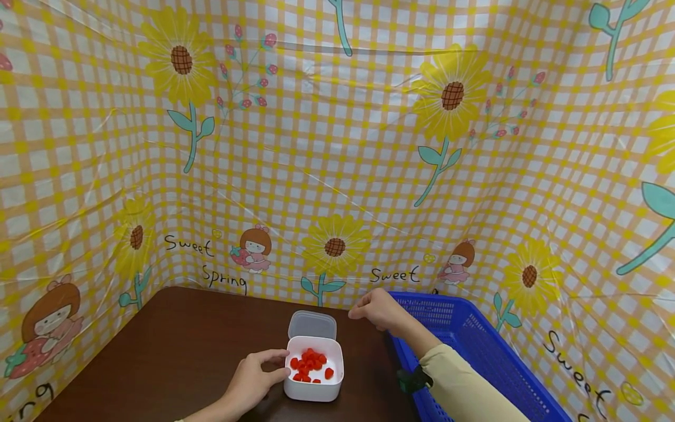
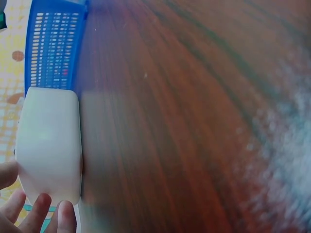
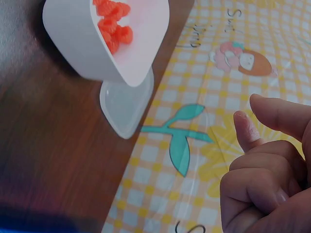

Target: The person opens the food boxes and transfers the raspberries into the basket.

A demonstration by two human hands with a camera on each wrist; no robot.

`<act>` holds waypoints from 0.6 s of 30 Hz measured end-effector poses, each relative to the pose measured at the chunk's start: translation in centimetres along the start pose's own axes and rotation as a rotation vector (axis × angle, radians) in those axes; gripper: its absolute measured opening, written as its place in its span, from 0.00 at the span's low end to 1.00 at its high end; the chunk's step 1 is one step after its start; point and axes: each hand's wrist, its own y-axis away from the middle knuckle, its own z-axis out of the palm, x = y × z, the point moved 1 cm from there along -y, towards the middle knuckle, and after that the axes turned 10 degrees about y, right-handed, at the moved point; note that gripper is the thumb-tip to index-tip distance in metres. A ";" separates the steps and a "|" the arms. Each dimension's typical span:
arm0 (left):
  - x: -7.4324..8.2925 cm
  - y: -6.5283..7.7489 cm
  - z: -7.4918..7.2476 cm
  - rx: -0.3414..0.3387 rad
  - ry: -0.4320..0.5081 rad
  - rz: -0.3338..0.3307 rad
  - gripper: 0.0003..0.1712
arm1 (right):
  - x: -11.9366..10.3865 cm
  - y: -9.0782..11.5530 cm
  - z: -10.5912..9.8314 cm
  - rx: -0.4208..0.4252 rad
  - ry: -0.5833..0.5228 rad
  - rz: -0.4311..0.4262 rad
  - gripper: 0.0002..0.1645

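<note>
A white square box [image 1: 314,391] stands on the dark wooden table, holding several red raspberries [image 1: 310,360]. A translucent grey lid [image 1: 312,324] extends behind its far side; whether it is attached is unclear. My left hand [image 1: 254,375] rests thumb and fingertips against the box's left side. Close up in the left wrist view, fingertips [image 2: 43,200] touch the white wall. Off the table, my right hand [image 1: 381,309] hovers beyond the box to the right, near the basket's far corner. Its lower fingers curl in, and nothing shows between thumb and index finger [image 3: 249,128].
A blue plastic basket [image 1: 454,305] with slotted walls stands along the right of the table [image 1: 158,351]. Checked cloth [image 1: 337,146] printed with sunflowers hangs around the back and both sides. A dark band [image 1: 413,380] sits at the right wrist.
</note>
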 end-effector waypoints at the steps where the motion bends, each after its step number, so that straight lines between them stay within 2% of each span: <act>1: 0.0 0.0 0.0 0.001 -0.003 0.002 0.22 | -0.1 -0.1 0.3 -0.006 -0.002 0.000 0.05; 7: -0.3 -0.1 0.0 0.008 -0.006 0.015 0.21 | -0.7 -0.3 2.1 -0.051 -0.019 0.001 0.05; 14: -0.3 -0.2 0.0 0.006 -0.001 0.022 0.22 | -1.4 -0.5 3.8 -0.098 -0.021 -0.013 0.11; 18: -0.3 -0.1 0.0 0.004 0.001 0.021 0.22 | -1.6 -0.7 5.0 -0.114 -0.025 -0.018 0.09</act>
